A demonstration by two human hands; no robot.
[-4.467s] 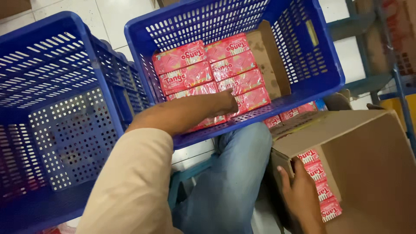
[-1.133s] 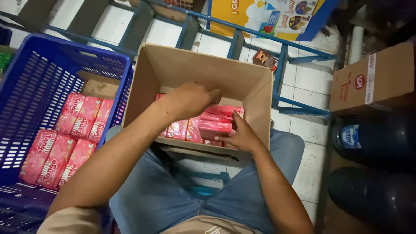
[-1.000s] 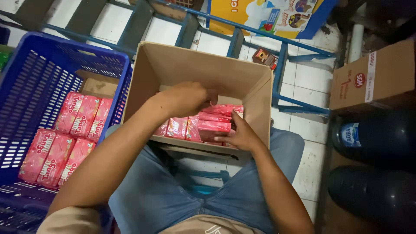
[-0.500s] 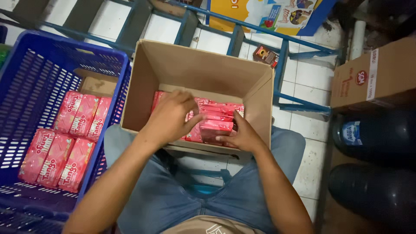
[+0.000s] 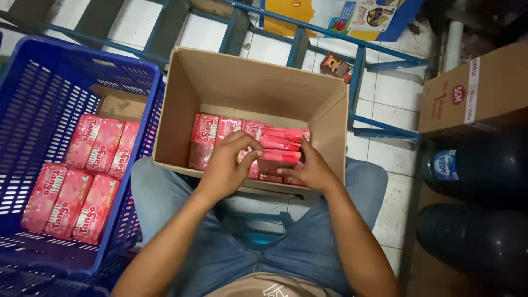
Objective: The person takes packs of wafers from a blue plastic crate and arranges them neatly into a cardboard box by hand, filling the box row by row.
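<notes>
Left hand: the left hand (image 5: 228, 165) reaches down into the open cardboard box (image 5: 258, 82), fingers curled over the top edge of a red snack packet (image 5: 254, 159) in the row; thumb and fingers look closed loosely on it, though the palm hides most of the contact.
Right hand: the right hand (image 5: 311, 168) is pressed against the right end of the stacked packets (image 5: 283, 146), fingers spread flat along their side; it steadies them and does not grasp.
Direction from grip: the gripped packet lies directly under the left fingertips, between the two hands; the left hand is the nearer one.
Long axis: the packets at the left of the box stand on end, their long axes running away from the person; those by the right hand lie flat, long axes running left to right.
Count in box: about three upright packets show at the left, plus roughly four flat ones stacked at the right; the hands hide any more.
Box position: it rests on the person's lap, across both denim-clad thighs.
Blue crate: the blue plastic crate (image 5: 33, 82) stands just beside the box, on the person's left.
Count in crate: six red packets (image 5: 88, 176), in two rows of three, lying flat on its floor.
Surroundings: two dark water jugs (image 5: 478, 209) and a second carton (image 5: 484, 88) on the right, one blue metal rack (image 5: 357, 60) beyond.
</notes>
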